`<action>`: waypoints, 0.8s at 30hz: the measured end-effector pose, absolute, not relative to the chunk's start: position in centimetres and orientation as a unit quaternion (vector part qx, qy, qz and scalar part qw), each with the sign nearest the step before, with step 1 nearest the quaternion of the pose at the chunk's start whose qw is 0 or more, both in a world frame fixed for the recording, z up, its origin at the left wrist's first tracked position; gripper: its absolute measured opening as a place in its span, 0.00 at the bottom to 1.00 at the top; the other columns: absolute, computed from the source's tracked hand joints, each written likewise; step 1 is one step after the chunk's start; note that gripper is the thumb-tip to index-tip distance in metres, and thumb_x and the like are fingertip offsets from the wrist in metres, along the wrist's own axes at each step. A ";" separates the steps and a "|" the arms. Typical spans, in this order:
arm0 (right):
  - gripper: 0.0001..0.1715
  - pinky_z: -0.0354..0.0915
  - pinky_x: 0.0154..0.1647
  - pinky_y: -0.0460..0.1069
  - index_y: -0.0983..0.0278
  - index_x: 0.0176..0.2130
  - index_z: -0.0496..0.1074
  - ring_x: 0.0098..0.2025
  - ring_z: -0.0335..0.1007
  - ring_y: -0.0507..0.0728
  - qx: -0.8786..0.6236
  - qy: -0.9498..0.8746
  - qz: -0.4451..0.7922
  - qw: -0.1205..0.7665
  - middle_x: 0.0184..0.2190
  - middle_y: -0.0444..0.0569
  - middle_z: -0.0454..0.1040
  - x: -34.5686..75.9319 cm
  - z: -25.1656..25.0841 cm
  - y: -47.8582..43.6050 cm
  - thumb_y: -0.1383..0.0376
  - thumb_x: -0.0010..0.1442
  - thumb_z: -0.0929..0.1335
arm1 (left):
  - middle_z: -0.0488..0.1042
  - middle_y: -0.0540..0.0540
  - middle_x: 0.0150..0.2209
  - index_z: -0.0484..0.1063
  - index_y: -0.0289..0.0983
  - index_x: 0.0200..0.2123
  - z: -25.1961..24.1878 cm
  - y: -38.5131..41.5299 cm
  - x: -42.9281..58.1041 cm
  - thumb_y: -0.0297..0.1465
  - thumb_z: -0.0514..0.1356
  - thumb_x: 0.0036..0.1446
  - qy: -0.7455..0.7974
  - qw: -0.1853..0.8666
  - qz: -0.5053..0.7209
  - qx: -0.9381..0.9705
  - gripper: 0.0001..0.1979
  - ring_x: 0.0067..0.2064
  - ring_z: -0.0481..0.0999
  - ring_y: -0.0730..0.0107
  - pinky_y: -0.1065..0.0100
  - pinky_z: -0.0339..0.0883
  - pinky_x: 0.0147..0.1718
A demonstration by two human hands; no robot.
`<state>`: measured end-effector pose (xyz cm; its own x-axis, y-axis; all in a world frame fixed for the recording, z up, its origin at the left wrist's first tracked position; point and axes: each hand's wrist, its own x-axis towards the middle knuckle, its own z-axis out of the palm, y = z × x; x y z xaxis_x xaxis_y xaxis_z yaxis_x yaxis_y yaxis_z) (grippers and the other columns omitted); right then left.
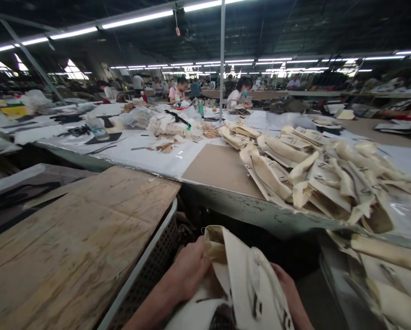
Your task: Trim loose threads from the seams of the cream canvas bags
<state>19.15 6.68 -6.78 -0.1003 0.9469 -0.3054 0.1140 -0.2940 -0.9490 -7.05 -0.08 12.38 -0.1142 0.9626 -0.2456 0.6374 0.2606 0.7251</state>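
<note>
In the head view a cream canvas bag (241,270) with a looped handle and dark markings stands between my hands, low in the middle. My left hand (190,268) is closed on its left edge near the top, the fingertips partly behind the cloth. On the other side my right hand (286,282) grips the right edge, with most of its fingers hidden by the bag. A heap of similar cream bags (315,169) lies on the table to the right, and more bags (391,279) are stacked low at the right edge.
A worn wooden board (71,243) rests left of me beside a plastic basket (150,261). The long worktable (150,160) ahead bears brown card (222,169), scraps and a plastic bottle (98,131). A metal post (222,64) rises from it. Several people work farther back.
</note>
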 end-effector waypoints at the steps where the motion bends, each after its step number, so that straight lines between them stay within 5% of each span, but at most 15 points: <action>1: 0.18 0.71 0.45 0.59 0.61 0.34 0.76 0.42 0.76 0.66 -0.568 -0.458 0.573 0.372 0.34 0.47 0.80 19.8 -7.0 7.0 0.54 0.46 0.77 | 0.81 0.46 0.35 0.74 0.40 0.34 12.1 0.2 -7.1 0.29 0.52 0.54 0.705 0.360 0.238 0.563 0.11 0.41 0.78 0.55 0.67 0.68 0.38; 3: 0.22 0.71 0.48 0.61 0.59 0.33 0.77 0.46 0.75 0.71 -0.564 -0.437 0.584 0.387 0.35 0.48 0.81 20.5 -6.9 7.5 0.51 0.39 0.77 | 0.81 0.46 0.37 0.74 0.39 0.36 12.3 0.6 -7.3 0.29 0.52 0.54 0.679 0.378 0.263 0.572 0.11 0.42 0.78 0.56 0.67 0.68 0.39; 9: 0.40 0.72 0.47 0.60 0.63 0.45 0.75 0.50 0.76 0.66 -0.484 -0.404 0.674 0.386 0.44 0.54 0.79 17.1 -4.8 6.9 0.35 0.59 0.57 | 0.80 0.48 0.36 0.71 0.40 0.38 16.6 0.8 -8.6 0.27 0.52 0.52 0.682 0.331 0.267 0.595 0.12 0.40 0.77 0.59 0.68 0.66 0.38; 15: 0.26 0.71 0.48 0.56 0.65 0.43 0.76 0.46 0.76 0.65 -0.452 -0.457 0.674 0.364 0.42 0.54 0.80 13.6 -2.4 6.3 0.51 0.51 0.75 | 0.78 0.40 0.39 0.65 0.37 0.53 17.9 0.4 -7.1 0.27 0.52 0.54 0.738 0.210 0.088 0.635 0.21 0.43 0.76 0.49 0.62 0.62 0.39; 20: 0.24 0.67 0.50 0.55 0.63 0.45 0.73 0.50 0.71 0.64 -0.514 -0.479 0.572 0.423 0.46 0.55 0.76 14.3 0.8 5.7 0.47 0.59 0.67 | 0.79 0.34 0.38 0.70 0.33 0.45 12.9 1.6 -4.9 0.25 0.52 0.53 0.713 0.271 0.043 0.646 0.16 0.41 0.79 0.46 0.63 0.63 0.36; 24: 0.14 0.67 0.37 0.49 0.58 0.41 0.73 0.35 0.71 0.58 -0.469 -0.636 0.449 0.417 0.34 0.47 0.76 14.5 4.2 3.8 0.53 0.64 0.64 | 0.80 0.39 0.38 0.69 0.37 0.44 10.7 2.6 -4.5 0.26 0.51 0.55 0.708 0.286 0.080 0.641 0.14 0.40 0.80 0.53 0.67 0.64 0.33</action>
